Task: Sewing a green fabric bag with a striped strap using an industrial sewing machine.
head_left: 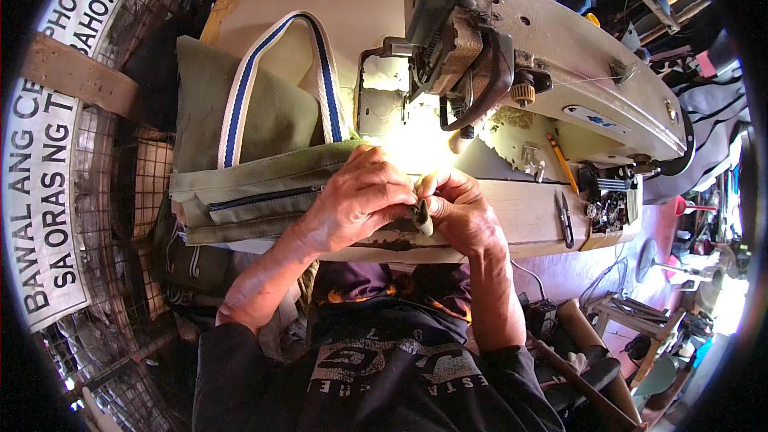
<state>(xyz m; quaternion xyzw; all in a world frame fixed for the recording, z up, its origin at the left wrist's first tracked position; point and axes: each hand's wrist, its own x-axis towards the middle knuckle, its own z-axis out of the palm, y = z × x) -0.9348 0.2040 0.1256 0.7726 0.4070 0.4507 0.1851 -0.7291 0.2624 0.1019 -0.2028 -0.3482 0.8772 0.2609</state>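
From where I sit at the remote feed, I take the head view as a dial, twelve pointing away from the wearer. At its centre, a small folded end of olive-green fabric [425,224] hangs between the two hands, its long axis running roughly from twelve to six o'clock. The fingers of the left hand [364,196] come in from nine, closed narrowly near its upper part; those of the right hand [462,212] pinch it from three. The right hand looks slightly nearer the dangling tip. I can't tell whether this end joins the olive-green canvas bag [248,104], which lies at ten o'clock, nearer the left hand, its dark zipper [264,198] slanting from nine toward three. A looped blue-and-white webbing strap [238,112] arches over it. At one o'clock stands the beige sewing machine [560,48], its glare washing out the needle area. On the table [512,196], toward two, lies an orange pencil [563,164]; toward three, dark thread snips [565,222].
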